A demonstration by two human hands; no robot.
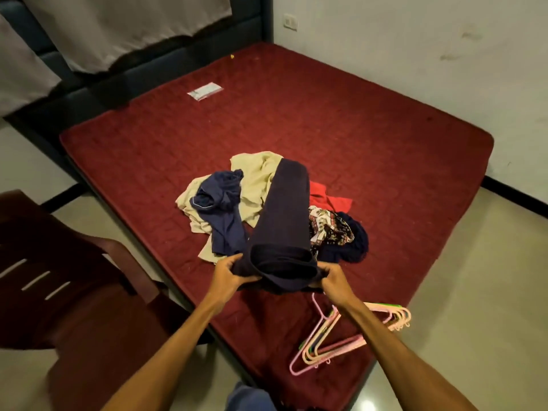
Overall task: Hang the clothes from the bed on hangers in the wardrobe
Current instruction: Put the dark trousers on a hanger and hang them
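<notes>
Left hand point(228, 272) and right hand point(333, 280) grip the dark garment point(284, 226) at its near end, fingers point(234, 258) curled into cloth, far end lying across the pile point(255, 179) (hangers point(397, 317) near the pile); a hasty lift could drag pieces along.

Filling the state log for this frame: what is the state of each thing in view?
dark navy garment, near end raised, far end lying over the pile
left hand, gripping the garment's near end
right hand, gripping the garment's near end
clothes pile, crumpled on the mattress
pink hangers, stacked flat near the mattress corner, nothing on them
mattress, uncovered
</notes>
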